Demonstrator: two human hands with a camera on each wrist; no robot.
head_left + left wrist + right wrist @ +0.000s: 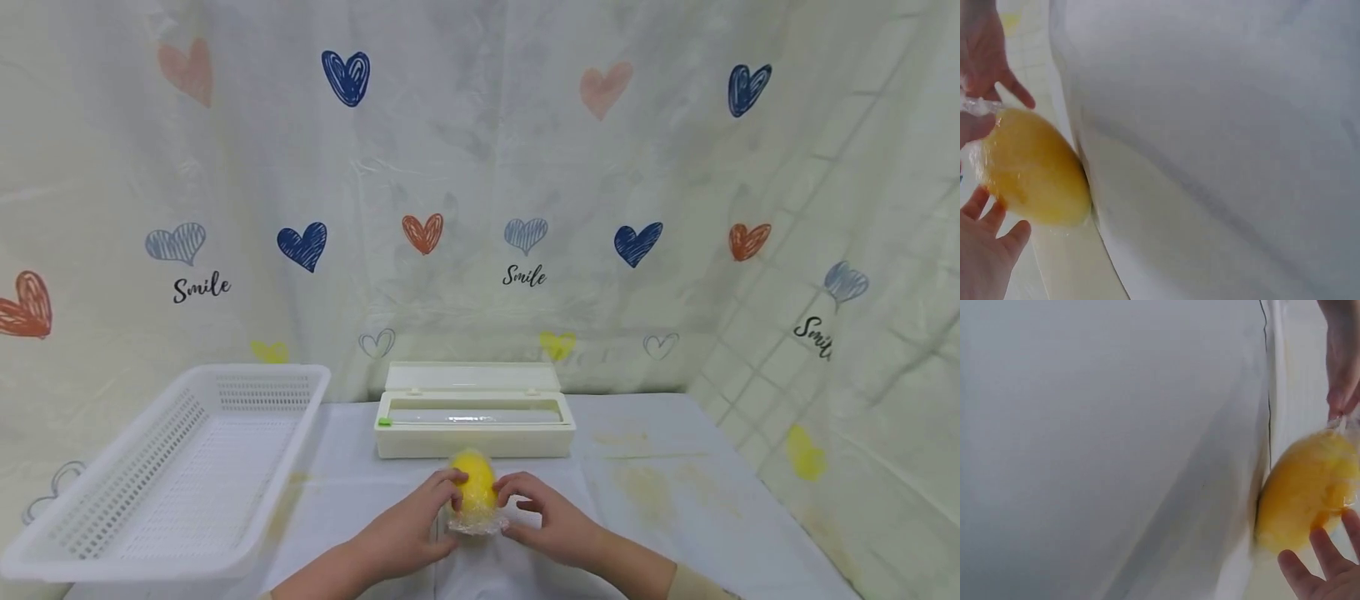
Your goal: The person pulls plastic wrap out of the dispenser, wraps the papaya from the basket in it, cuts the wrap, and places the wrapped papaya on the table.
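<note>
A yellow oval fruit [474, 483], wrapped in clear cling film, is between both hands in the middle of the head view. The film [478, 523] bunches up at its near end. My left hand [411, 518] holds the fruit's left side, fingers bent and fingertips on it. On the opposite side my right hand [553, 521] holds it with curved fingers, its thumb near the bunched film. In the left wrist view the wrapped fruit [1038, 169] has fingertips against it. The right wrist view shows fingers [1329, 553] touching the wrapped fruit [1304, 494].
Just behind the fruit stands a white cling film dispenser [472, 442], lid raised, with a roll [472, 415] inside and a green tab at its left. A white slotted basket [300, 433] is on the left of the white-covered table [645, 517]. A heart-patterned curtain [465, 150] hangs behind.
</note>
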